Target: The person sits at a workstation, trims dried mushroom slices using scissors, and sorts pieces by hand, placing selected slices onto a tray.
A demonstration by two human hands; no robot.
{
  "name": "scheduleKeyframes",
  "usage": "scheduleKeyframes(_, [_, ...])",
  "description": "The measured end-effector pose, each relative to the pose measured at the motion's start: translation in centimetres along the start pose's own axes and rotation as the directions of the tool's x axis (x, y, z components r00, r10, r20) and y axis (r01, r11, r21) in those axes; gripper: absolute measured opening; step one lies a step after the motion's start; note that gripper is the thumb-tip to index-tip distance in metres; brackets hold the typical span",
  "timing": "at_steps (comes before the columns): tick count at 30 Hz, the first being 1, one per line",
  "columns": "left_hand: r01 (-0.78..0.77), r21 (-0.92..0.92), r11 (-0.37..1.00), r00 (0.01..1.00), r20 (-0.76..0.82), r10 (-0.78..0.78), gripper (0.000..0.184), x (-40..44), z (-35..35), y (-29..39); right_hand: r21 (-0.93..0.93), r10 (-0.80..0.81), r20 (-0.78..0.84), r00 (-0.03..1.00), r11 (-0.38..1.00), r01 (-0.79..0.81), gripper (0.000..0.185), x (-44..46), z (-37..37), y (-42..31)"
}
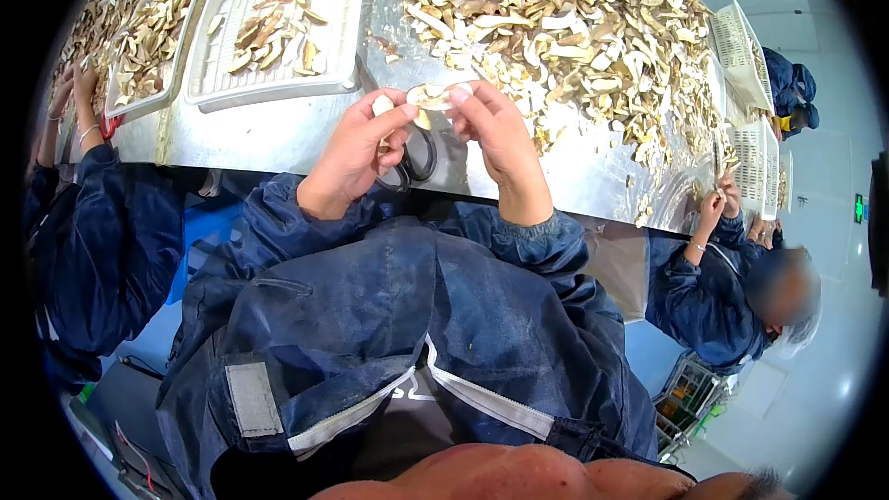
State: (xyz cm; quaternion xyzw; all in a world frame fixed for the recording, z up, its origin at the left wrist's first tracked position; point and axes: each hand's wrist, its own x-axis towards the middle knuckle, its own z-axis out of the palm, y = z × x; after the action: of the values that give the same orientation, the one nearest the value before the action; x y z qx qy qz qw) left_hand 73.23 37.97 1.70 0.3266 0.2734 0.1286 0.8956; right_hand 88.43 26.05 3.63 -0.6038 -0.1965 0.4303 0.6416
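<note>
Between both hands, above the near edge of the metal table (287, 134), is a pale mushroom slice (431, 95). My left hand (361, 143) pinches its left end and also has pale pieces among its fingers. Thumb and fingertips of my right hand (495, 134) close on the slice's right end. Black-handled scissors (421, 162) lie on the table just beneath and between the hands, their blades hidden. A large pile of sliced mushrooms (565, 28) spreads behind and to the right of my right hand.
A white tray (356, 23) with some slices stands at the back left, beside a fuller tray (185, 37). Co-workers are at the left (120, 250) and right (704, 296). White baskets (755, 167) line the right side. Another person (787, 83) is farther back.
</note>
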Motion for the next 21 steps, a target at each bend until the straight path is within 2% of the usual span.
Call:
scheduleKeyframes(2, [0.017,0.015,1.0,0.999,0.043,-0.017,0.016,0.1,-0.2,-0.2,0.023,0.019,0.085,0.996,1.0,-0.021,0.017,0.0,-0.1,0.4])
scheduleKeyframes(5, [0.06,-0.063,0.996,0.997,0.042,-0.057,0.011,-0.2,0.2,0.3,0.1,0.076,0.086,0.993,0.991,-0.084,0.013,0.0,-0.1,0.6])
scheduleKeyframes(8, [0.054,-0.056,0.997,0.998,0.043,-0.052,0.011,-0.4,0.7,1.0,0.157,0.065,0.07,0.995,0.985,-0.075,0.014,0.1,-0.2,0.6])
scheduleKeyframes(17, [-0.009,0.13,0.991,0.998,0.065,0.0,0.015,0.3,-0.4,-0.4,0.089,0.102,0.131,0.986,0.99,-0.114,0.012,0.0,0.1,0.7])
scheduleKeyframes(21, [-0.016,0.17,0.985,0.997,0.075,0.004,0.015,0.3,-0.3,-0.3,0.119,0.118,0.126,0.985,0.984,-0.134,0.012,0.1,0.2,1.0])
